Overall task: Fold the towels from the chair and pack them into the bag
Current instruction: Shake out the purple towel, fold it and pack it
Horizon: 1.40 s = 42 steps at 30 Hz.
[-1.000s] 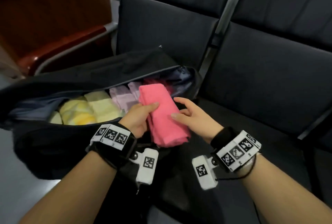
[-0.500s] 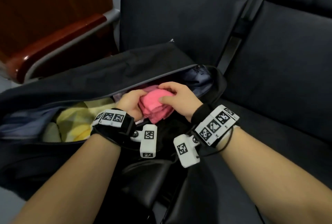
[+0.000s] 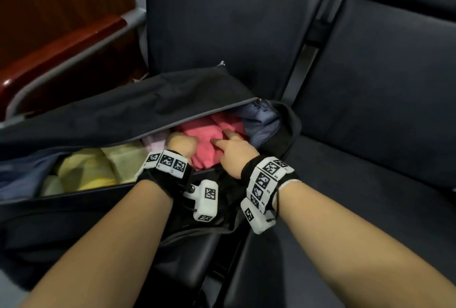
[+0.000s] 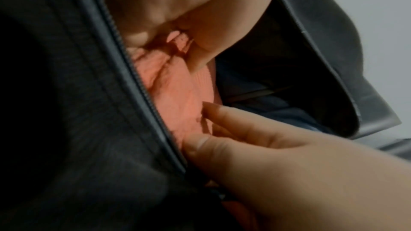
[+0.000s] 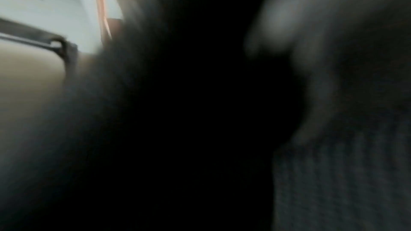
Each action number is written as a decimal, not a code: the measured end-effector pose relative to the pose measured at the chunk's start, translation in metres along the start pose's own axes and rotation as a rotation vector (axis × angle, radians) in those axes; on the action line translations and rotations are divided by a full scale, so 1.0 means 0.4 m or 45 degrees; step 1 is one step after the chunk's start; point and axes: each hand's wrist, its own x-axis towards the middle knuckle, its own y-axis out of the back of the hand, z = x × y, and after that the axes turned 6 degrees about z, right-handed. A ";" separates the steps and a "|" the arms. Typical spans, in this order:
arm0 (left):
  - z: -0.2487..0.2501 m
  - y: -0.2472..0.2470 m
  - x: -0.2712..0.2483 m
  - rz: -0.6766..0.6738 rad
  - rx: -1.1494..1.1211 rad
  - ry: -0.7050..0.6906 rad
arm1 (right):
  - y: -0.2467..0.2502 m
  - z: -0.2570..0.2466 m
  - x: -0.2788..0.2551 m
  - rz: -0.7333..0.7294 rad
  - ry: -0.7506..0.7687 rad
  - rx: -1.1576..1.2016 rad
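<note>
Bag opening is a narrow slot between far zipper flap and near edge. Right end plugged: pink towel with left hand and right hand on it, blue lining just beyond. Middle and left filled by lilac towel and yellow towels. Seat cushion right of the bag is open. Armrest blocks far left.

pink towel now inside bag, hands pressing

We see a dark padded chair seat carrying the open black bag, at its left end.
</note>
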 end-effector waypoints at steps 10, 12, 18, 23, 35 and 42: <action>0.094 0.016 -0.393 0.221 0.119 -0.588 | 0.186 0.060 -0.414 0.439 0.101 0.372; 0.110 -0.038 -0.517 0.163 0.007 -0.835 | 0.219 0.143 -0.537 0.533 -0.028 0.384; 0.069 -0.354 -0.888 -0.329 0.310 -1.135 | 0.259 0.489 -0.934 0.713 -0.456 0.374; -0.020 -0.647 -1.152 -0.700 0.514 -1.228 | 0.205 0.757 -1.260 0.809 -0.774 0.395; -0.208 -1.028 -1.423 -1.080 0.695 -1.226 | 0.075 1.137 -1.511 0.659 -1.232 0.270; -0.234 -1.055 -1.414 -1.135 0.704 -1.198 | 0.081 1.193 -1.522 0.714 -1.340 0.383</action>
